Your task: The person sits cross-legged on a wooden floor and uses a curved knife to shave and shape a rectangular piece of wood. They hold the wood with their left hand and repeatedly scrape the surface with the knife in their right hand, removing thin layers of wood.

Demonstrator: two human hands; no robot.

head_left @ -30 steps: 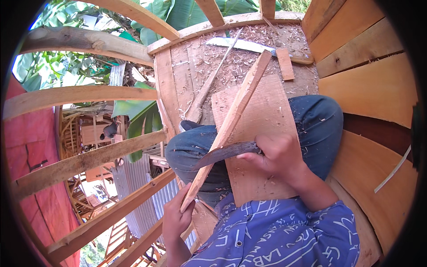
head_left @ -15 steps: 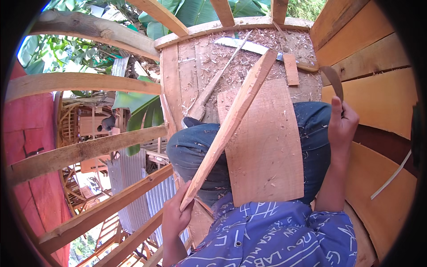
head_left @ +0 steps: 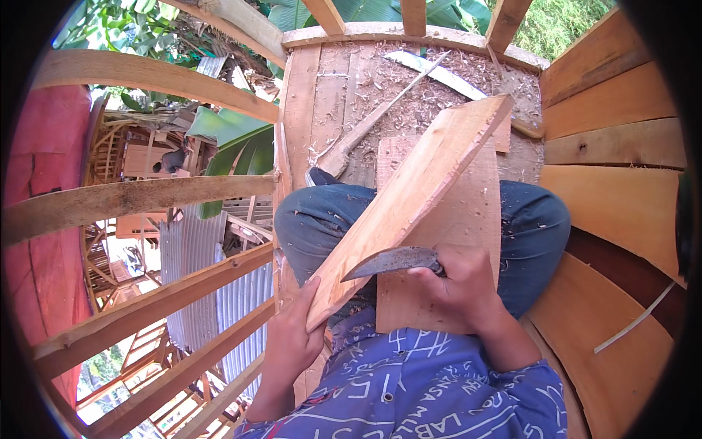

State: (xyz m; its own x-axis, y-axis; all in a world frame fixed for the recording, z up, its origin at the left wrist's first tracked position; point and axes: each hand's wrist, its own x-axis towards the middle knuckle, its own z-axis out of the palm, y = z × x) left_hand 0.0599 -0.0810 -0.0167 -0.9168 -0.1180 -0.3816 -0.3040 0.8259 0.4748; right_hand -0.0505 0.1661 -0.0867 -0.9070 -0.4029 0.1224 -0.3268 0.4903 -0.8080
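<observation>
Far left of frame: curved wooden ribs [head_left: 146,194] are crossing over a red surface [head_left: 44,241], with corrugated metal sheets [head_left: 197,271] and banana leaves [head_left: 234,146] showing through the gaps.

Lower centre-left: left hand [head_left: 292,340] is coming in from the bottom edge, fingers wrapped around the lower end of a long wooden plank [head_left: 413,197], holding it. Plank is running diagonally from that hand up to the upper right of centre, tilted on edge, resting across the lap in blue jeans [head_left: 322,219].

Centre: a wider flat board [head_left: 461,219] is lying on the lap under the plank.

Just right of centre, low: right hand [head_left: 461,282] is closed tight around the handle of a curved dark blade [head_left: 387,262]. Blade is pointing left, its edge touching the plank's right edge just above the left hand.

Upper centre: plank floor [head_left: 322,95] is covered with wood shavings [head_left: 439,95]; a long-handled tool [head_left: 365,132] is lying diagonally on it, a pale strip [head_left: 435,73] beside it.

Right side: wide curved wall boards [head_left: 614,190] are stacked edge to edge. Bottom: blue patterned shirt [head_left: 431,388].
</observation>
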